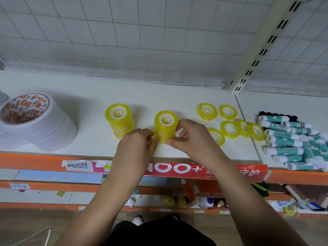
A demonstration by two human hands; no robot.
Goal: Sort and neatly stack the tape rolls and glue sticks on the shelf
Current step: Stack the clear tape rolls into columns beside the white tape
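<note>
Stack (pixel 166 127) of yellow tape rolls stands upright on the shelf (pixel 88 139), between both hands. Left hand (pixel 137 143) is curled against its lower left side, thumb on the base; fingertips are mostly hidden behind the knuckles. Right hand (pixel 189 137) clasps the right side, thumb at the front base, fingers wrapped behind. A small white bit shows between its fingers, can't tell what. Second stack (pixel 119 119) is just left of the left hand, its base partly covered by that hand. Loose rolls (pixel 229 129) lie flat or lean on each other right of the right hand; one is half hidden by it. Further right, glue sticks (pixel 282 139) sit in a messy pile, cut off at the frame edge. Far left of the left hand, white rolls (pixel 40 132) are stacked, also cut off. Under the wrists is a red label strip (pixel 177 168), text partly covered. Items on the lower shelves (pixel 195 199) are too blurry to tell.
</note>
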